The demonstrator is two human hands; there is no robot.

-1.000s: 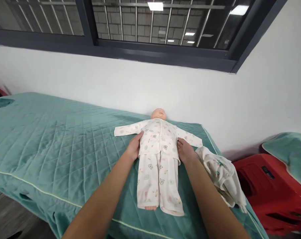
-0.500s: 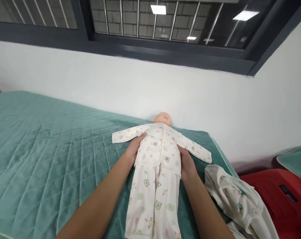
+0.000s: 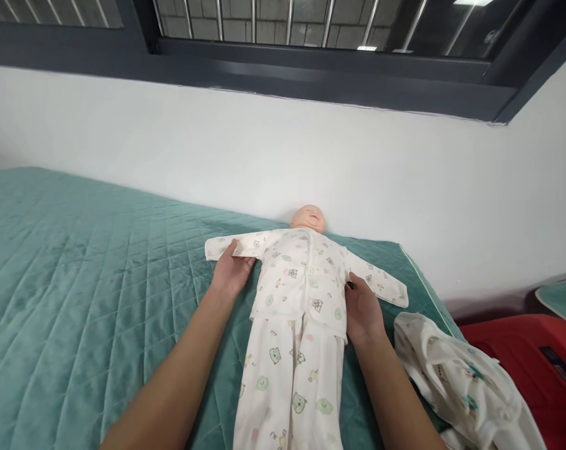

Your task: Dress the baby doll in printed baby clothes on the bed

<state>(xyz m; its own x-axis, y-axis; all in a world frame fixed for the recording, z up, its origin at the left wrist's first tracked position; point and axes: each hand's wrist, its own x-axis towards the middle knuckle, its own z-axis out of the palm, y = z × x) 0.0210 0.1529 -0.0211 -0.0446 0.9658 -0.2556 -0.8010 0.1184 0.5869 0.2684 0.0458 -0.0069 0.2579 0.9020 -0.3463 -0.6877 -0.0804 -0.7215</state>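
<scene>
A baby doll with a bare head (image 3: pixel 308 218) lies face up against the wall. It wears a white pajama top (image 3: pixel 295 281) with small animal prints and matching pajama pants (image 3: pixel 268 375). Both sleeves stretch out sideways. My left hand (image 3: pixel 231 270) is closed on the left-side sleeve (image 3: pixel 255 240), thumb on top and fingers beneath it. Beside the top's right edge, under the other sleeve (image 3: pixel 383 284), my right hand (image 3: pixel 363 307) rests with thumb and fingers slightly apart. Some of its fingertips are hidden at the edge of the cloth.
A green quilted cover (image 3: pixel 124 281) spreads beneath the doll. Crumpled white printed clothing (image 3: pixel 470 381) lies to the right, next to a red plastic object (image 3: pixel 521 350). Behind stands a white wall (image 3: pixel 245 150) below a dark window frame (image 3: pixel 311 78).
My left hand has moved from the side of the pajama top outward onto the sleeve. My right thumb has come off the top's front. The view has shifted slightly.
</scene>
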